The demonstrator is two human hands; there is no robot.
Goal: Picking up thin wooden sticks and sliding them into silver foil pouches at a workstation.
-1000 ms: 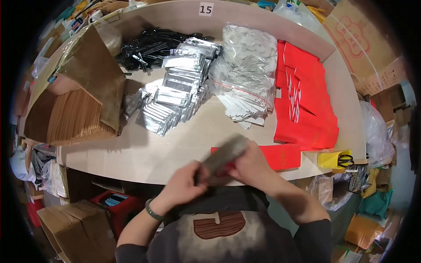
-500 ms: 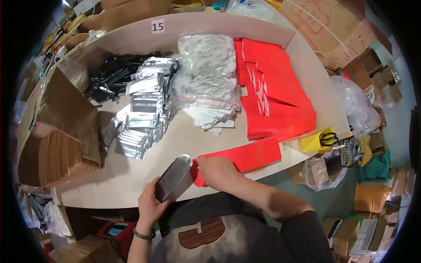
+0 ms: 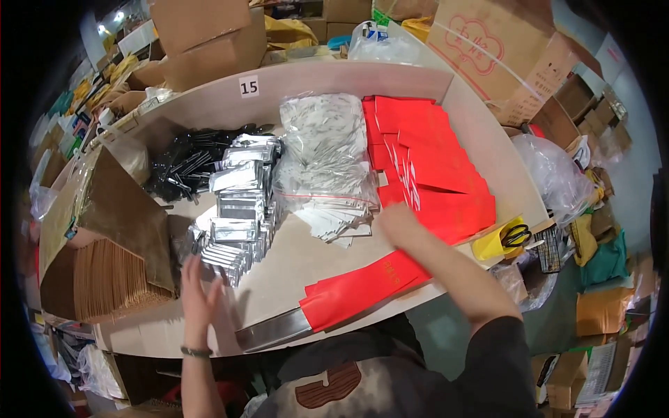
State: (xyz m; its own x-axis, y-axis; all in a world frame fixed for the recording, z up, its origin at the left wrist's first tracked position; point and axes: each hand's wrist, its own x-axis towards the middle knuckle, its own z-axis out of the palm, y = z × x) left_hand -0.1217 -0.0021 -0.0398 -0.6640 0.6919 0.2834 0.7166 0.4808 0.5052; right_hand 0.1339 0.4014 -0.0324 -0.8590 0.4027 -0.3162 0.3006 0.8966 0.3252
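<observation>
Cluttered tabletop [image 3: 313, 261], near edge: left hand [image 3: 198, 296] spread open beside silver packets [image 3: 240, 209]; right hand [image 3: 398, 224] flat, fingers extended, touching red envelopes [image 3: 432, 167]; red envelope [image 3: 366, 289] lying loose.

Pale worktable [image 3: 306, 268] — foil packets [image 3: 240, 209], clear bags [image 3: 326, 157], red envelopes [image 3: 425, 164].

- left hand [image 3: 197, 291] open, flat beside silver foil packets [image 3: 240, 209]
- right hand [image 3: 398, 224] reaching red envelopes [image 3: 425, 164]
- one red envelope [image 3: 362, 289] at surface [image 3: 306, 258] edge
</observation>
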